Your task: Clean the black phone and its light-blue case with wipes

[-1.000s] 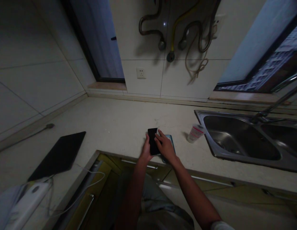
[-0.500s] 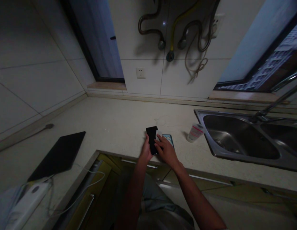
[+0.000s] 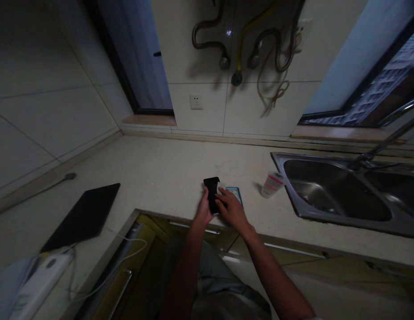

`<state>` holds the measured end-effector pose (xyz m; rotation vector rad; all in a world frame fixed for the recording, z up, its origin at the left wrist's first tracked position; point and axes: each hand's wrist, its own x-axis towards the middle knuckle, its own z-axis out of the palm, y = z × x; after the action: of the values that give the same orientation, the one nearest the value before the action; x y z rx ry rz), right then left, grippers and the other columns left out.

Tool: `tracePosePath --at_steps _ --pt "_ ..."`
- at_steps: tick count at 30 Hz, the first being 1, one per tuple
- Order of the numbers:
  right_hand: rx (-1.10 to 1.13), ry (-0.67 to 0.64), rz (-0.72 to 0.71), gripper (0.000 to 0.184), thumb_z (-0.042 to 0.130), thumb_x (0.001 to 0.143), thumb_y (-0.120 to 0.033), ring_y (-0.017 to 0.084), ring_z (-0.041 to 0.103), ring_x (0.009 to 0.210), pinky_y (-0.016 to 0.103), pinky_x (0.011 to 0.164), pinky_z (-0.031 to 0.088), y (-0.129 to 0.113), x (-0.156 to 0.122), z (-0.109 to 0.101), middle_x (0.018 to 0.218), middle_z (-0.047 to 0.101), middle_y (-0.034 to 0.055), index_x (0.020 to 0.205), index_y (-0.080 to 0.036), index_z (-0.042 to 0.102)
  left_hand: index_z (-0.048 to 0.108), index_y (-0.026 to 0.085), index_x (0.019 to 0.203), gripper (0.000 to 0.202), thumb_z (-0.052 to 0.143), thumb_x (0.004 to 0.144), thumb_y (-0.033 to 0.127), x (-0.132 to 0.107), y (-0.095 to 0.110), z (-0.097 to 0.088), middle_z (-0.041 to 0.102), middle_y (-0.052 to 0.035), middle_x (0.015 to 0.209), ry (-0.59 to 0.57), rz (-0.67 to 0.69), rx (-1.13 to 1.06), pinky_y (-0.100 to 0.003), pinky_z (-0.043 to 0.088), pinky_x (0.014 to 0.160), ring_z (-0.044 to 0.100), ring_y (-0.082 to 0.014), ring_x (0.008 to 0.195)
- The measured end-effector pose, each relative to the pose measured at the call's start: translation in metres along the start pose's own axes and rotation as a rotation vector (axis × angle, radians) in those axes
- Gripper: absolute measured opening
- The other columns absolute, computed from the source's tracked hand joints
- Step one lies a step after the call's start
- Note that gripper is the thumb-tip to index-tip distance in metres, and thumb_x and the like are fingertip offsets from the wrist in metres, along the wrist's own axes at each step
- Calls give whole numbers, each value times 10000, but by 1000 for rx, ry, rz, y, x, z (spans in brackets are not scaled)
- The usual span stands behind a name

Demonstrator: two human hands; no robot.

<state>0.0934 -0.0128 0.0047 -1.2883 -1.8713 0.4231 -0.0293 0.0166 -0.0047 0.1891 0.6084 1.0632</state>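
A black smartphone (image 3: 212,195) lies near the counter's front edge, its dark screen facing up. My left hand (image 3: 203,208) grips it along its left side, thumb on the edge. Over the phone's right side, my right hand (image 3: 231,208) presses a small white wipe or cloth (image 3: 221,186) against the screen with its fingers. Partly hidden beneath the right hand is a flat thing with a blue and white pattern (image 3: 236,193); I cannot make out what it is. To the right stands a clear plastic cup (image 3: 272,185) with a pink band.
A steel double sink (image 3: 295,209) with a faucet (image 3: 367,158) takes up the right side. At the left lie a flat black panel (image 3: 82,218), a white power strip (image 3: 43,284) and a white cable (image 3: 126,258). Pipes (image 3: 223,49) hang on the wall.
Hardly anything differs. Both hands and the phone keep nearly the same place, with the white wipe still under the right fingers.
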Motion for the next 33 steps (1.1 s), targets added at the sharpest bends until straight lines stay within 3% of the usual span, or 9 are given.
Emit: tracePosePath --at_steps 7,16,25,33 --pt "-3 -10 3 309 560 917 -272 303 538 1304 536 1103 405 0 0 -2 1390 603 126 1168 -203 728 708 97 991 531 456 944 562 -1 1 0 748 -147 953 35 -24 14 -376 519 961 695 -257 1028" --pt "-5 -21 2 306 539 929 -274 300 533 1307 549 1102 398 0 1 -1 1389 603 126 1162 -209 728 697 70 1038 461 544 926 491 -1 3 0 747 -160 970 9 -50 23 -361 536 927 710 -255 983" --pt "-15 -37 -3 340 518 946 -295 304 528 1311 533 1117 390 5 -1 1 1384 601 159 1191 -160 711 694 100 1035 365 490 962 394 -8 4 10 754 -135 964 51 -58 57 -397 539 935 706 -258 998" --pt "81 10 -15 349 477 977 -341 267 518 1327 533 1141 359 11 -10 3 1422 577 114 1243 -234 676 700 87 966 276 602 902 337 -6 3 7 751 -141 924 76 -58 53 -359 552 881 715 -252 947"
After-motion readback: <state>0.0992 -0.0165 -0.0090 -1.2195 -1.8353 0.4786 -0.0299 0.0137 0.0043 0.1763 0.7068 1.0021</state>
